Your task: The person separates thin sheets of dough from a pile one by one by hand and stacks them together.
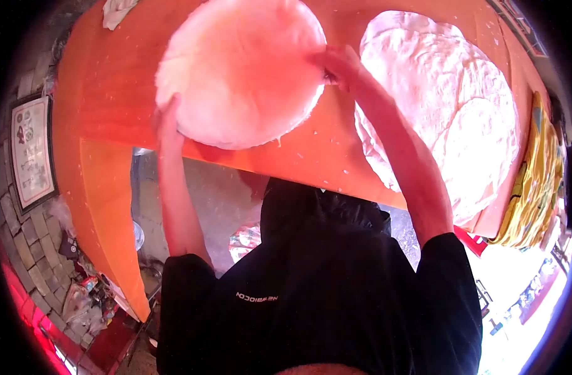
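A large round, pale flatbread (pixel 236 75) lies between my hands at the front edge of the orange table, flat and washed in pinkish light. My left hand (pixel 168 119) grips its lower left rim, thumb on top and the other fingers mostly hidden. At the right rim, my right hand (pixel 339 64) is closed on the edge, its fingertips partly blurred by glare. Beside my right forearm lies a wider spread of thin, wrinkled round flatbreads (pixel 442 112), overlapping one another. Whether the held round is one layer or several, I cannot tell.
The orange table (pixel 98 81) runs across the front and down the left side. A white cloth (pixel 118 11) lies at its far left. Folded yellow patterned fabric (pixel 533 181) sits at the right edge. A framed sign (pixel 33 152) stands against the brick wall at left.
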Motion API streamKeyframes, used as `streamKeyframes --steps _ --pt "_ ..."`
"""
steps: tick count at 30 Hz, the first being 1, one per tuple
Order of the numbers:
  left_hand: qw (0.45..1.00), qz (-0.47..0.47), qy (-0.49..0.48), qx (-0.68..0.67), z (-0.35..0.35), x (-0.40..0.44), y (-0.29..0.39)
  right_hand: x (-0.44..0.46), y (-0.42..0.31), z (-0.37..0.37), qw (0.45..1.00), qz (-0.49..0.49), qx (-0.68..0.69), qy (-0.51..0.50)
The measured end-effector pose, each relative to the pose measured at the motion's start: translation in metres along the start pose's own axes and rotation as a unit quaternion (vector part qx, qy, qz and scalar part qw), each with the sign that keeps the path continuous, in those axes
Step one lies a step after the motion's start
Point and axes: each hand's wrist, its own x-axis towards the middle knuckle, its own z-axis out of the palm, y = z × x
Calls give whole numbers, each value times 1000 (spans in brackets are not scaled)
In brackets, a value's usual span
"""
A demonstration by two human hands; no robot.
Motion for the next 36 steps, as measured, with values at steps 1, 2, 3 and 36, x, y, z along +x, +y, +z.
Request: streamKeyframes --steps 1,2,3,36 --pt "998 -2 33 49 -10 1 -7 -15 1 12 997 5 65 50" --pt "993 -4 63 97 -15 3 -11 -14 -5 11 996 7 65 53" --pt "989 -6 110 93 -8 -6 -3 -14 -7 6 997 -12 -32 63" --pt "982 125 -47 136 185 -127 -20 -399 76 -196 673 -23 -674 304"
